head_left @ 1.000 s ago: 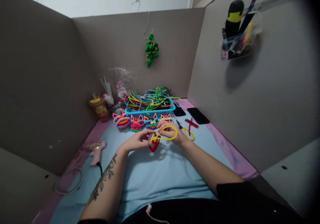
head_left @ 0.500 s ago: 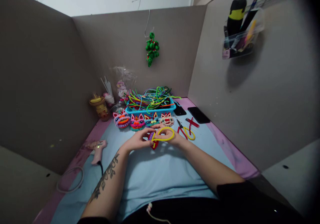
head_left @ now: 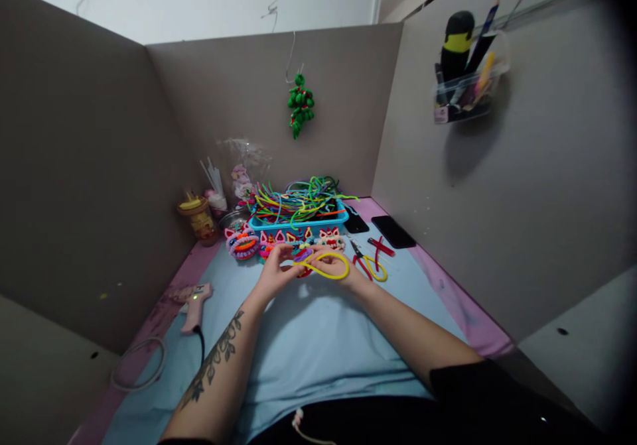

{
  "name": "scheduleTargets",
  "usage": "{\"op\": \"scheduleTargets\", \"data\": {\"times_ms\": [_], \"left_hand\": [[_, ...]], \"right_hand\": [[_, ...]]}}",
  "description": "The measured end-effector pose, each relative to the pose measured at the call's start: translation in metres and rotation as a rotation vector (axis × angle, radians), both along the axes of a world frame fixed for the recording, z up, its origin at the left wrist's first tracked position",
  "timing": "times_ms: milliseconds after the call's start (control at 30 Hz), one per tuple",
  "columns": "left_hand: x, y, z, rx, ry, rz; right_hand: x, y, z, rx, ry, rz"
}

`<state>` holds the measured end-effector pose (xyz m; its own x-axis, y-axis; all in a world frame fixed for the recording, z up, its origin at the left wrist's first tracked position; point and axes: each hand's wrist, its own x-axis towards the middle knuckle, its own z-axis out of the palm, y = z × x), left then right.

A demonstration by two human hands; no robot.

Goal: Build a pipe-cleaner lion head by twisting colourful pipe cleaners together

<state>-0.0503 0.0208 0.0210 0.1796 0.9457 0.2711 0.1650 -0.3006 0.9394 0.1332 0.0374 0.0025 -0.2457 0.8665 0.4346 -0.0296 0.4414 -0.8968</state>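
Note:
Both hands meet in the middle over the blue cloth, around a small purple and red pipe-cleaner piece (head_left: 302,256). My left hand (head_left: 275,271) pinches it from the left, thumb below and fingers above. My right hand (head_left: 352,278) closes on it from the right; its fingertips are partly hidden. A yellow pipe cleaner (head_left: 328,276) runs from the piece and bends into a loop in front of my right hand. Just beyond, several colourful pipe-cleaner animal heads stand in a row, among them a lilac one (head_left: 242,245) and a cream one (head_left: 330,240).
Behind the heads is a blue tray (head_left: 298,227) heaped with pipe cleaners. To the right lie pliers (head_left: 365,259), a red-handled tool (head_left: 381,247) and a black phone (head_left: 393,231). At left are a pink glue gun (head_left: 196,307) and a drink cup (head_left: 198,219). Grey panels enclose three sides.
The piece has been turned and lifted slightly between my fingers, so its red part points down less. The yellow loop has tilted and swung lower. The camera view has shifted a little.

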Motion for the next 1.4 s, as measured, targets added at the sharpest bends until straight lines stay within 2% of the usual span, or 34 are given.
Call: {"op": "scheduleTargets", "data": {"times_ms": [100,367,533,633,800,1100,1200,1400], "left_hand": [[0.002,0.004,-0.004,-0.022,-0.003,0.083],[0.009,-0.003,0.000,-0.249,-0.140,-0.069],[0.009,-0.002,-0.002,-0.267,-0.192,-0.059],[0.008,0.001,-0.005,-0.268,-0.213,-0.006],[0.006,0.004,-0.007,-0.219,-0.215,0.065],[0.008,0.001,-0.003,-0.251,-0.233,-0.003],[0.007,0.001,-0.003,-0.240,-0.233,0.035],[0.005,0.005,-0.006,-0.217,-0.289,0.099]], "right_hand": [[-0.001,-0.003,0.003,0.015,-0.003,-0.024],[-0.003,-0.005,0.002,0.012,-0.003,-0.074],[-0.003,-0.004,-0.002,-0.023,0.023,-0.070],[0.002,-0.004,0.001,-0.020,-0.011,-0.083],[0.019,0.001,0.007,0.082,0.002,-0.226],[0.019,-0.008,0.012,0.213,-0.043,-0.231],[0.016,-0.011,0.012,0.218,-0.023,-0.232],[0.025,-0.008,0.010,0.556,-0.133,-0.407]]}}
